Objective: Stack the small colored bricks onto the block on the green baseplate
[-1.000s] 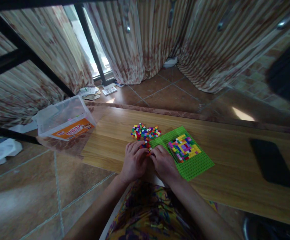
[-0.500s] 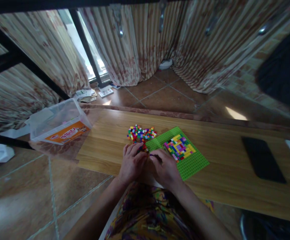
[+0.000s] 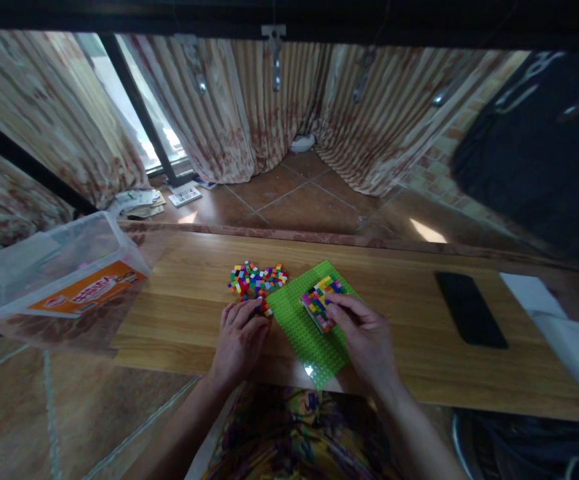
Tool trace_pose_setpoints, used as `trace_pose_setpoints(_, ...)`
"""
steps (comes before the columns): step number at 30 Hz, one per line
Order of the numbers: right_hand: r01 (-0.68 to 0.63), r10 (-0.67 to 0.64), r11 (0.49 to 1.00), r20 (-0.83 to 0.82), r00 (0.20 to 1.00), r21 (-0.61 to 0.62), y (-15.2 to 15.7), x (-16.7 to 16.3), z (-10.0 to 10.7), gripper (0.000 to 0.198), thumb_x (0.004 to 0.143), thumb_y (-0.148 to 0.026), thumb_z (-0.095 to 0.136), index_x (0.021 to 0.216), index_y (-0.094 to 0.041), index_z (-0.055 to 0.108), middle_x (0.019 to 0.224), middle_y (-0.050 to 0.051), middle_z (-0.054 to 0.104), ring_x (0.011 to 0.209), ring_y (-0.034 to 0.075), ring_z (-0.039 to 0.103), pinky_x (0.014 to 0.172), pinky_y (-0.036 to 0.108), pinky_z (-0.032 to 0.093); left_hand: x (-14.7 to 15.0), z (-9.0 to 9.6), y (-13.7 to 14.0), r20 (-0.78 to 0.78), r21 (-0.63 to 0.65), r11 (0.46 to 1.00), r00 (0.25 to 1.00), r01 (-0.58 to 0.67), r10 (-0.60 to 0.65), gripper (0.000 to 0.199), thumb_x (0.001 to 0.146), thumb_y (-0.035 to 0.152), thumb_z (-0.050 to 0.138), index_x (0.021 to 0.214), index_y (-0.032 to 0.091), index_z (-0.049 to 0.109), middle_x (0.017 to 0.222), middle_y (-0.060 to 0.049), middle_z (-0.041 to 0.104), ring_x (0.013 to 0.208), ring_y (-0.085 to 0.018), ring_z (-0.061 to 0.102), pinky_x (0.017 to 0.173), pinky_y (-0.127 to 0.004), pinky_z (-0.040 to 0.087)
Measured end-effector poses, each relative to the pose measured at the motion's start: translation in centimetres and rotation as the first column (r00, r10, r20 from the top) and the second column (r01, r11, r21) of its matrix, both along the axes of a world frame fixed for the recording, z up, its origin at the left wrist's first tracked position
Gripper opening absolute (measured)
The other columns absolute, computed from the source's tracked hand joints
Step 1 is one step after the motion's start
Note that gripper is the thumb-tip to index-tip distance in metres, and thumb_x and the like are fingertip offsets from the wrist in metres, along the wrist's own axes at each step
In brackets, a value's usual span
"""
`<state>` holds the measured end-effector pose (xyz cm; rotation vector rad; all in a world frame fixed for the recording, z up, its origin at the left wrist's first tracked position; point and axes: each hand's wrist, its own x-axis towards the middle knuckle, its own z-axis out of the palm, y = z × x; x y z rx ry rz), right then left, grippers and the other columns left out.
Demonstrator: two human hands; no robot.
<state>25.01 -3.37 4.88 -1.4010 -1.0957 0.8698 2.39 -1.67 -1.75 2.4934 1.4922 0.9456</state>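
Observation:
A green studded baseplate lies on the wooden table, bearing a multicoloured block of small toy bricks. My right hand is over the plate's right side, its thumb and forefinger pinched on a small dark purple-blue toy brick at the block's surface. I cannot tell whether that brick is pressed down. To the left, my left hand rests at the near edge of a loose pile of toy bricks. Its fingers are curled by some red and dark blue bricks, and what they hold is partly hidden.
A clear plastic box with an orange label stands at the left end of the table. Farther right lie a black flat rectangular object and white paper. Striped curtains hang beyond.
My right hand has moved from beside the brick pile, right onto the brick block. My left hand stays by the pile. The baseplate appears turned, and the whole view has shifted.

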Motion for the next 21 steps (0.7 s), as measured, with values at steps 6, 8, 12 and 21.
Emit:
trace_pose_setpoints(6,0.008,-0.046,0.996,0.446,0.894,0.087,1.4,3.4,-0.4,0.025,0.088,-0.030,0.052,0.097,-0.020,0.073,0.094,0.007,0.070,0.084,0.018,0.064,0.074,0.032,0.051,0.0,-0.1,0.2,0.029,-0.003,1.000,1.000,0.011,-0.011,0.009,0.086,0.023,0.060,0.084,0.024,0.069,0.118,-0.007,0.066,0.111,-0.025,0.057,0.097,-0.046,0.044)
trace_pose_setpoints(8,-0.005,-0.038,0.997,0.533,0.845,0.078,1.9,3.5,-0.6,0.026,0.089,-0.029,0.050,0.097,-0.020,0.072,0.093,0.007,0.070,0.083,0.019,0.064,0.074,0.032,0.051,0.0,-0.1,0.2,0.031,-0.004,1.000,0.999,0.008,-0.008,0.010,0.086,0.024,0.060,0.084,0.024,0.069,0.118,-0.007,0.066,0.111,-0.025,0.058,0.097,-0.046,0.045)
trace_pose_setpoints(12,-0.023,-0.020,0.998,0.669,0.743,0.056,3.0,3.1,-0.9,0.024,0.087,-0.026,0.049,0.095,-0.020,0.071,0.092,0.007,0.070,0.086,0.021,0.063,0.079,0.035,0.050,-0.1,-0.2,0.2,0.046,-0.004,1.000,0.999,0.010,-0.009,0.009,0.086,0.022,0.060,0.084,0.024,0.069,0.119,-0.007,0.066,0.111,-0.025,0.057,0.097,-0.046,0.045)
trace_pose_setpoints(21,-0.046,-0.016,0.997,0.773,0.635,0.059,4.4,3.1,-1.1,0.023,0.083,-0.020,0.048,0.093,-0.022,0.069,0.089,0.006,0.070,0.085,0.022,0.061,0.080,0.037,0.047,-0.2,-0.5,0.1,0.058,-0.026,1.000,0.998,0.010,-0.008,0.008,0.086,0.021,0.060,0.087,0.024,0.068,0.121,-0.007,0.065,0.113,-0.025,0.056,0.099,-0.047,0.043)
